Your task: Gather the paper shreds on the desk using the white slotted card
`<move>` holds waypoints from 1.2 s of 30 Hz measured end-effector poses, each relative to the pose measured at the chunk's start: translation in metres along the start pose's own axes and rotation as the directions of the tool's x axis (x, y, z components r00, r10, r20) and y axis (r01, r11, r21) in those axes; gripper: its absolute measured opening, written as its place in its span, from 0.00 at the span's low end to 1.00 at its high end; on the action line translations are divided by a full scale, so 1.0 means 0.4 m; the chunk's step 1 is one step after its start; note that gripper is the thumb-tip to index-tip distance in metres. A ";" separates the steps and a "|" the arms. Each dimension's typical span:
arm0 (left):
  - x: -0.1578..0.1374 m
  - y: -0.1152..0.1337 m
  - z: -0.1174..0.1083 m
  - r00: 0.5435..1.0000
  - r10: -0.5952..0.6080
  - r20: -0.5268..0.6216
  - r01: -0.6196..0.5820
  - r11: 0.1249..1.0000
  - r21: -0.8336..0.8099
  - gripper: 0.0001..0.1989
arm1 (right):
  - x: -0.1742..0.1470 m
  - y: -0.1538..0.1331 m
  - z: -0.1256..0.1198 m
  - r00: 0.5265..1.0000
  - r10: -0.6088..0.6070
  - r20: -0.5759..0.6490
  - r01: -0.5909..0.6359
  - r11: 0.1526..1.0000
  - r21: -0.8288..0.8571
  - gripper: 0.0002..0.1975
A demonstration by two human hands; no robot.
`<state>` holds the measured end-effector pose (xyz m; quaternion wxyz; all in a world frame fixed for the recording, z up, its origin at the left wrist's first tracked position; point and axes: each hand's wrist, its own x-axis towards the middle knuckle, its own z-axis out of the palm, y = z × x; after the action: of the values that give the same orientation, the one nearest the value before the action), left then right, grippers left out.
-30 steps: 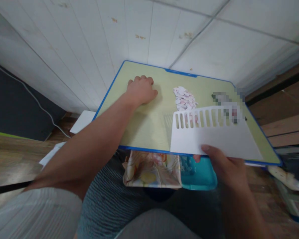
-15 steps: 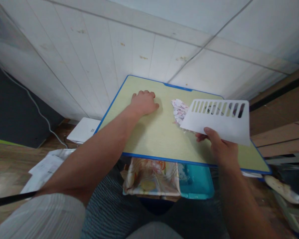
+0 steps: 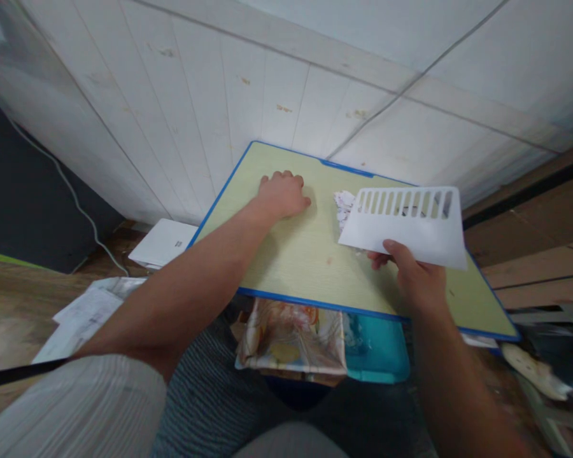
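My right hand (image 3: 420,280) pinches the lower edge of a white slotted sheet (image 3: 405,235), thumb on top and fingers beneath. A row of long slots runs along the sheet's far side. Pale, pinkish-white paper scraps (image 3: 344,208) lie in a pile on the yellowish, blue-rimmed board (image 3: 315,267); the sheet covers part of the pile from view. On the board's left half rests my left hand (image 3: 284,194), palm down, its fingers bent a little and the thumb apart. It holds nothing that I can see.
Below the board's near edge are a patterned, shiny-lined container (image 3: 293,340) and a teal plastic tray (image 3: 378,350). A white box (image 3: 165,243) and papers (image 3: 83,315) lie at the left. The white plank wall (image 3: 277,83) stands behind, with a cable (image 3: 415,79) across it.
The slotted sheet has moved left with my right hand and hides more of the paper scraps. My left hand stays at the same place on the board. The view has shifted slightly.
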<state>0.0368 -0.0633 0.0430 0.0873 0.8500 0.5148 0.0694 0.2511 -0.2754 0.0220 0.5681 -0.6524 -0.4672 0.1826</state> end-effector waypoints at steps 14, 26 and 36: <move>0.003 -0.002 0.002 1.000 0.005 -0.008 -0.005 1.000 0.006 0.33 | -0.069 0.011 -0.008 0.997 0.030 0.072 -0.023 0.996 -0.083 0.21; 0.007 0.002 0.004 1.000 -0.008 -0.003 0.008 1.000 -0.011 0.33 | -0.121 -0.018 -0.036 0.973 0.059 0.225 -0.037 0.994 -0.102 0.20; 0.002 0.006 -0.001 1.000 -0.015 -0.006 0.015 1.000 -0.011 0.31 | -0.120 0.026 -0.050 0.982 0.154 0.108 -0.160 0.986 0.047 0.14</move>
<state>0.0389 -0.0637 0.0439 0.0909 0.8453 0.5212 0.0743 0.2468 -0.3254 0.0044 0.5447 -0.6609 -0.4380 0.2733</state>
